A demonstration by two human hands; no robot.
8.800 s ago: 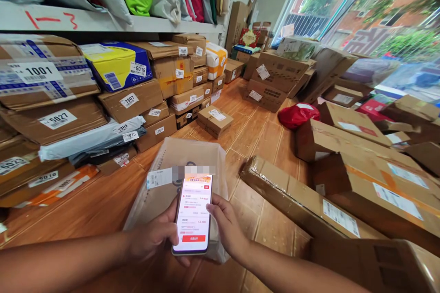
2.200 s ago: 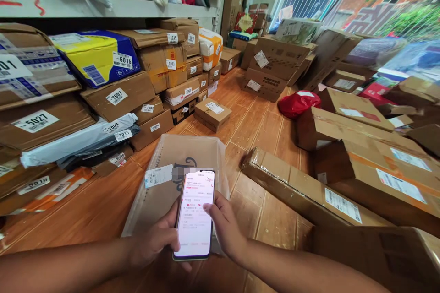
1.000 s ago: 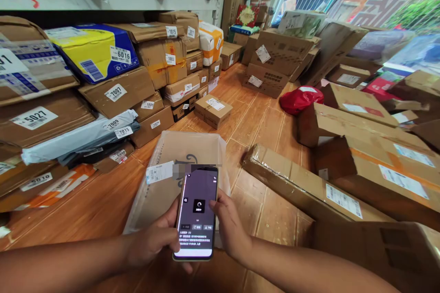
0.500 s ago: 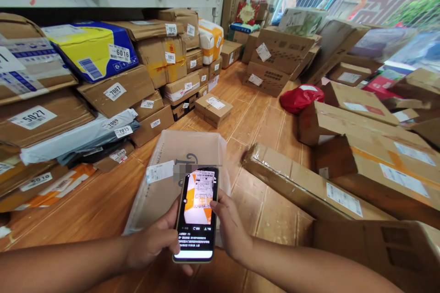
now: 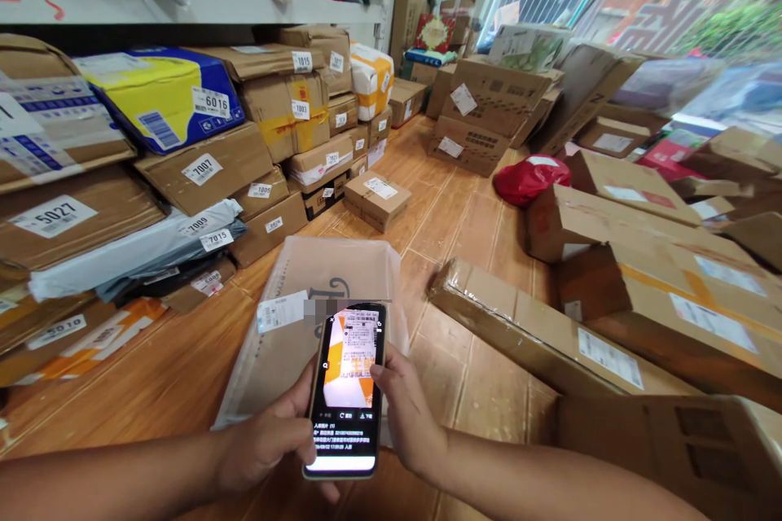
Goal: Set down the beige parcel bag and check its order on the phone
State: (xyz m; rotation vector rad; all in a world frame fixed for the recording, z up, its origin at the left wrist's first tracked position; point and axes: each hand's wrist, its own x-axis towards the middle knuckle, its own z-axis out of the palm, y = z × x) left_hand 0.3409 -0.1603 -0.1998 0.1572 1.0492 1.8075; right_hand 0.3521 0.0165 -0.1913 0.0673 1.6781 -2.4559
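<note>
Gripping phone [image 5: 345,391] in left hand [image 5: 262,444], pinching its right edge with right hand [image 5: 409,415]. Risk of dropping onto wrapped parcel [image 5: 305,293] underneath, through loosened hold while thumb-tapping.

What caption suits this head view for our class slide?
Left hand and right hand hold a phone showing a label photo over a plastic-wrapped parcel on a wooden floor among numbered boxes.

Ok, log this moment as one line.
left hand: holds black rectangular smartphone | right hand: thumb at its screen edge | screen: lit, photo | below: flat brown parcel in clear plastic on wooden floor
</note>
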